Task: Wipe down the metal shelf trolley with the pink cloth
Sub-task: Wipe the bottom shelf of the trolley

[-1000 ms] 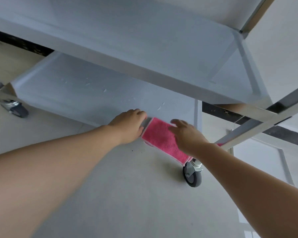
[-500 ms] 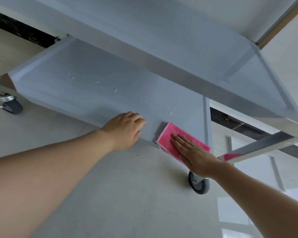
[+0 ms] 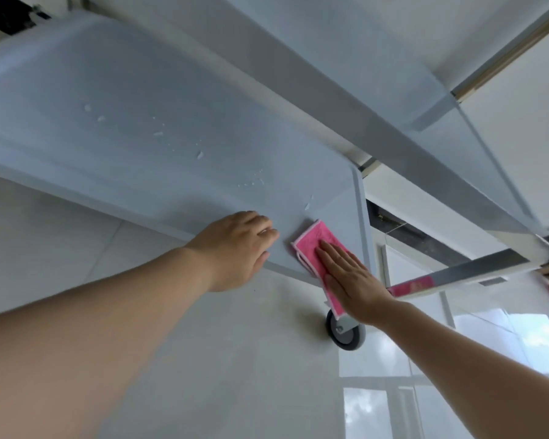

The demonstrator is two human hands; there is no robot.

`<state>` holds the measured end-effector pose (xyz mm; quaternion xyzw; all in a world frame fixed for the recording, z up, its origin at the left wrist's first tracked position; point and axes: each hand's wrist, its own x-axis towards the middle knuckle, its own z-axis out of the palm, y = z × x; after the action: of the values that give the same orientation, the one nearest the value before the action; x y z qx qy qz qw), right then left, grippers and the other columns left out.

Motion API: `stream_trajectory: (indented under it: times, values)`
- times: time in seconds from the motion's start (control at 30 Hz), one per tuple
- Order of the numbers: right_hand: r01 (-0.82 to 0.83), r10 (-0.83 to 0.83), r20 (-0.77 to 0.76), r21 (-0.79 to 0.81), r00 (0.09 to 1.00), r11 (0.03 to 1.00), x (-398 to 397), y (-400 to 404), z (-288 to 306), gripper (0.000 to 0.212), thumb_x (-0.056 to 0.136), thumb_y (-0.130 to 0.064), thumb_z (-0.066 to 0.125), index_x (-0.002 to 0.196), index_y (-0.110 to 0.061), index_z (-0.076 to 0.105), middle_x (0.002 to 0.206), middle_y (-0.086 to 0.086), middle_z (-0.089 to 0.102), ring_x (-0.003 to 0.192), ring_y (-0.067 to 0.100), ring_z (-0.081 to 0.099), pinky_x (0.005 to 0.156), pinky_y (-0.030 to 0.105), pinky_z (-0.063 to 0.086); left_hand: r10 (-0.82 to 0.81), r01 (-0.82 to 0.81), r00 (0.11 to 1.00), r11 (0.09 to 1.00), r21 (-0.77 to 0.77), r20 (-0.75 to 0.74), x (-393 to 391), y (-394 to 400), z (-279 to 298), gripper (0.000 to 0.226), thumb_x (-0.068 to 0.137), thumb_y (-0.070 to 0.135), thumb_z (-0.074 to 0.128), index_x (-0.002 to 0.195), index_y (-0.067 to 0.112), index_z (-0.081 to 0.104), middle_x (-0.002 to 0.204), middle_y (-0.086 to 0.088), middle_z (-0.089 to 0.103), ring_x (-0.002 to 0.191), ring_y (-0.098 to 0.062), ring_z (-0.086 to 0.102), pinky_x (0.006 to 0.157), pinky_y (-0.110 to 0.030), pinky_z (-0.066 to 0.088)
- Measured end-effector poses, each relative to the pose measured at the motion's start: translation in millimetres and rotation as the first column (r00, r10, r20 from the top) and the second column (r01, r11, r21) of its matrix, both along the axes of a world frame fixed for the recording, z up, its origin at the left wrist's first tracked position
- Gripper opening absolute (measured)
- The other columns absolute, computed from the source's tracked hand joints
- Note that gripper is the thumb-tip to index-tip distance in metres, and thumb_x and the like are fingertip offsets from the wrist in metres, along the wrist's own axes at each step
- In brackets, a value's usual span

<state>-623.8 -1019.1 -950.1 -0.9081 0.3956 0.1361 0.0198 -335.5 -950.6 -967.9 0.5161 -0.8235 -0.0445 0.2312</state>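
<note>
Trolley shelf (image 3: 171,128): smooth matt metal; frame bar (image 3: 476,270) polished. Cloth (image 3: 314,242): pink fuzzy microfibre. Floor (image 3: 251,359): glossy tile. Caster wheel (image 3: 346,334): grey rubber.

A bright pink folded cloth with a pale pink edge (image 3: 314,245) lies at lower centre on the pale grey-blue metal shelf trolley (image 3: 146,128); its wheel (image 3: 346,335) is dark grey.

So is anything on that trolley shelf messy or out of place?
Yes: small white flecks or droplets lie scattered across the grey metal lower shelf, beyond where the right hand presses the folded pink cloth flat. Nothing looks damaged.
</note>
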Motion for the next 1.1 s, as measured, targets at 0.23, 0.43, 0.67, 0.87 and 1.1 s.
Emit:
stream_trajectory:
  times: [0.23,0.43,0.67,0.87,1.1]
  values:
    - [-0.232,0.225,0.121,0.043,0.967,0.972,5.8,-29.3,0.2,0.055,0.097,-0.032,0.023,0.147,-0.009,0.014,0.157,0.007,0.010,0.146,0.017,0.004,0.119,0.039,0.008,0.035,-0.035,0.999,0.999,-0.002,-0.009,3.9,-2.2,-10.7,0.037,0.094,0.025,0.044,0.125,0.007,0.052,0.128,-0.012,0.052,0.118,-0.027,0.048,0.100,-0.032,0.035]
    - [-0.184,0.175,0.176,0.036,0.969,0.982,-1.4,-57.1,-8.8,0.056,0.095,-0.042,0.020,0.145,-0.019,0.009,0.156,0.001,0.007,0.146,0.017,0.003,0.119,0.035,0.005,0.058,-0.059,0.998,0.998,0.016,0.007,-2.1,-2.4,-16.4,0.033,0.092,0.025,0.042,0.113,0.007,0.060,0.117,-0.010,0.058,0.109,-0.028,0.054,0.095,-0.033,0.040]
    - [0.070,-0.064,0.205,-0.023,0.977,0.997,2.9,-109.1,-20.9,0.057,0.092,-0.041,0.019,0.145,-0.022,0.011,0.156,0.001,0.010,0.145,0.013,0.003,0.120,0.033,0.005,0.054,-0.053,0.998,0.998,-0.033,0.015,-1.8,-6.3,-24.9,0.032,0.094,0.025,0.042,0.115,0.009,0.059,0.117,-0.008,0.057,0.108,-0.026,0.052,0.097,-0.031,0.036]
    - [0.184,-0.172,0.201,-0.042,0.964,0.982,6.8,-164.9,-25.2,0.049,0.101,-0.032,0.023,0.148,-0.019,0.012,0.157,-0.003,0.008,0.139,0.002,0.000,0.114,0.023,-0.001,0.137,-0.134,0.986,0.990,-0.031,0.101,9.1,4.6,-16.7,0.036,0.092,0.031,0.048,0.119,0.010,0.060,0.126,-0.014,0.055,0.113,-0.033,0.052,0.102,-0.037,0.037]
    - [0.220,-0.200,0.200,-0.083,0.959,0.972,16.1,-231.5,-27.5,0.050,0.100,-0.024,0.026,0.147,-0.011,0.018,0.156,0.009,0.017,0.144,0.021,0.013,0.118,0.034,0.010,0.262,-0.259,0.958,0.965,-0.036,0.119,24.8,25.9,-17.2,0.036,0.091,0.026,0.049,0.121,0.008,0.059,0.126,-0.016,0.056,0.114,-0.034,0.053,0.105,-0.043,0.034]
